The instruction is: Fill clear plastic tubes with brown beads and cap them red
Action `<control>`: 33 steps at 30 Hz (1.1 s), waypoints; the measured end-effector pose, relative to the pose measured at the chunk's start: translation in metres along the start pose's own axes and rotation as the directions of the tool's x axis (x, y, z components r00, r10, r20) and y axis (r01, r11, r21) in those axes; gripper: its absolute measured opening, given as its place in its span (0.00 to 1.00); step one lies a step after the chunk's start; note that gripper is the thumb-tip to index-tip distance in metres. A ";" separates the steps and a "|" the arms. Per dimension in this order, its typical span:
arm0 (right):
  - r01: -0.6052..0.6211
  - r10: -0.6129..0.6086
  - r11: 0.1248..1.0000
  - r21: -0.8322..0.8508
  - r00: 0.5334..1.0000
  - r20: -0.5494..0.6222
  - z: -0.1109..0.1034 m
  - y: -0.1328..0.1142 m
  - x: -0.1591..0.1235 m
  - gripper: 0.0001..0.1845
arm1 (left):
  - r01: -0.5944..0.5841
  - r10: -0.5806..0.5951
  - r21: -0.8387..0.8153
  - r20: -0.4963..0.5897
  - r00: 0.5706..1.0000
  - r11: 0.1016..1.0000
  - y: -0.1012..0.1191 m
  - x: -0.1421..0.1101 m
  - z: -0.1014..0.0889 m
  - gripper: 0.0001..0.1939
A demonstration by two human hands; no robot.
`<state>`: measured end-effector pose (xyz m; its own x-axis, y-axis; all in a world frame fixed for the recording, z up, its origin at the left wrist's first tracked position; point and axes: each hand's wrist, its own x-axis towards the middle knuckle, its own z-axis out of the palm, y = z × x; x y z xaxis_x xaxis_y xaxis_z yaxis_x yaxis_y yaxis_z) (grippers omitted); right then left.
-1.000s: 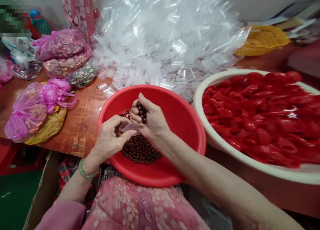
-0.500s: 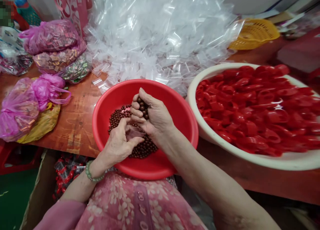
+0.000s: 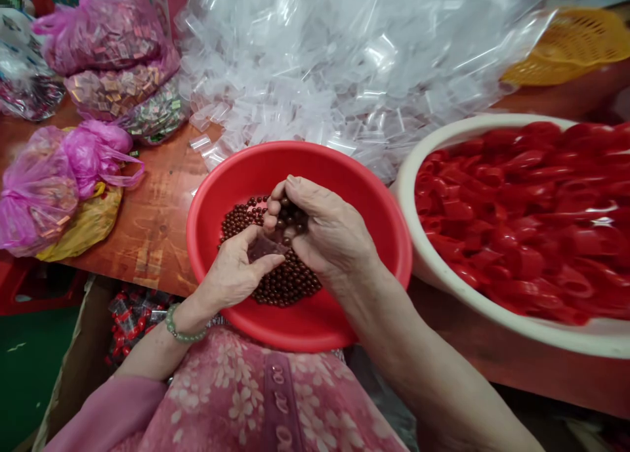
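Note:
Over a red basin (image 3: 305, 330), my left hand (image 3: 233, 265) pinches a small clear plastic tube (image 3: 264, 247) between thumb and fingers. Its open end faces my right hand (image 3: 329, 226), which is curled around several small brown balls (image 3: 291, 217). The fingertips of that hand are close to the tube's mouth, and some balls appear right at it. How many balls are inside the tube is hard to make out. Beneath both hands, many more loose brown balls (image 3: 290, 281) lie on the bottom of the basin.
A heap of clear plastic tubes (image 3: 315, 104) spreads behind the basin. At right, a white tub (image 3: 418, 242) holds red plastic pieces (image 3: 531, 222). Tied pink bags (image 3: 39, 189) lie at left, and a yellow basket (image 3: 575, 45) at back right. A box below holds red-capped tubes (image 3: 130, 321).
My right hand has tipped and loosened, bringing its brown balls to the mouth of the tube in my left hand. The view has shifted a little, so the white tub appears further right.

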<state>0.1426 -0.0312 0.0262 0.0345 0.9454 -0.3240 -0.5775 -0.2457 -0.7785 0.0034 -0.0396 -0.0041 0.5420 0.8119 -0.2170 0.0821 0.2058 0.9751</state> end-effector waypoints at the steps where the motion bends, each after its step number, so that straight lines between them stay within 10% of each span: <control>1: 0.016 -0.016 1.000 -0.007 1.000 -0.002 0.000 0.000 0.000 0.13 | 0.001 -0.001 -0.032 -0.001 1.000 0.999 0.000 0.001 0.000 0.17; 18: -0.023 0.036 0.995 0.098 0.991 -0.131 -0.007 0.002 0.005 0.06 | 0.096 -0.070 -0.152 0.165 0.984 0.984 0.010 0.000 -0.002 0.09; 33: -0.055 0.045 0.995 -0.080 0.991 -0.126 -0.047 0.008 -0.005 0.13 | -0.214 0.203 0.051 0.164 0.965 0.976 0.023 0.004 -0.021 0.05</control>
<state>0.1758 -0.0476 -0.0040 0.1112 0.8989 -0.4238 -0.5115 -0.3138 -0.7999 -0.0099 -0.0203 0.0168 0.6771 0.7358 -0.0040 0.0065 -0.0006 1.0000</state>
